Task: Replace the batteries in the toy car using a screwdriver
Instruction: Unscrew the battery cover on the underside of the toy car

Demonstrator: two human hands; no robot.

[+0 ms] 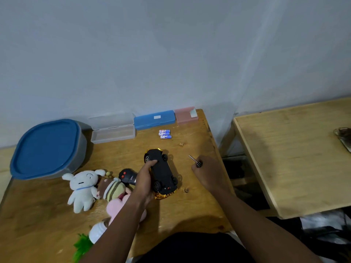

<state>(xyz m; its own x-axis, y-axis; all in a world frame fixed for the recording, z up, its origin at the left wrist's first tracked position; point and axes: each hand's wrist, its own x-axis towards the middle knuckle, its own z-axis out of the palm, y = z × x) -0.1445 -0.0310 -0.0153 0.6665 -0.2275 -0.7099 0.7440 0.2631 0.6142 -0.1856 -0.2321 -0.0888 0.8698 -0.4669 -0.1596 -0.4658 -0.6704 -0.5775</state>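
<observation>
A gold toy car [163,172] lies upside down on the wooden table [191,209], its black underside and four wheels facing up. My left hand [145,179] grips the car along its left side, thumb pressed on the underside near the front wheel. To the right of the car, my right hand [208,172] is closed around a small screwdriver [195,161]; its metal shaft points up and left, clear of the car. Three blue-and-white batteries [164,134] lie side by side on the table behind the car.
A black remote control [127,176] and several plush toys [85,188] lie left of the car. A grey bin with a blue lid [47,147] stands at the far left. Clear, blue [154,119] and pink boxes line the wall. A second table [296,154] stands to the right across a gap.
</observation>
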